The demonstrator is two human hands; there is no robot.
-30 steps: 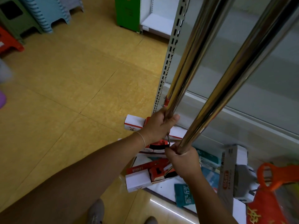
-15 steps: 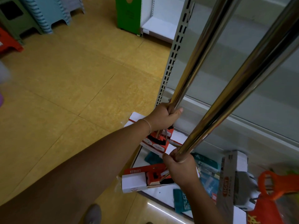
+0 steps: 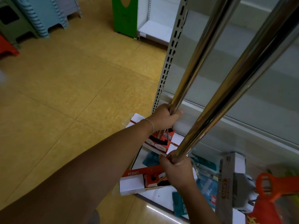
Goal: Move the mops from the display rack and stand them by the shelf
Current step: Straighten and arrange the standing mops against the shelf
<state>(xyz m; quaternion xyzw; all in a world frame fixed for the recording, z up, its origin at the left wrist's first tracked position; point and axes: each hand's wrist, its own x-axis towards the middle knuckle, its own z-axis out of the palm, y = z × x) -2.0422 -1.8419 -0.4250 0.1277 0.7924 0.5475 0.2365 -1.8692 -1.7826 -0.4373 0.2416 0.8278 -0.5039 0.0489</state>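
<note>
Hands gripping two mop handles beside a store shelf, seen from above. Left hand (image 3: pixel 165 117) is wrapped tight around the left mop pole (image 3: pixel 196 55), a shiny metal tube slanting up and to the right; a thin bracelet (image 3: pixel 149 124) circles that wrist. Right hand (image 3: pixel 177 169) is wrapped tight around the right mop pole (image 3: pixel 239 78), which slants the same way and lies nearer the camera. Both poles rise out of view at the top edge. Below the left hand sits a red-and-white mop head (image 3: pixel 159 141); below the right hand, a second red-and-white mop head (image 3: pixel 142 180) overhangs the front edge of the shelf base (image 3: pixel 160 198). Shelf upright (image 3: pixel 171 57), pale with rows of slots, stands just left of the left pole. Teal packets (image 3: pixel 205 183) lie on the shelf base. Yellow tiled floor (image 3: pixel 64 88) fills the left side, with stacked plastic stools (image 3: pixel 45 15) at the far corner.
</note>
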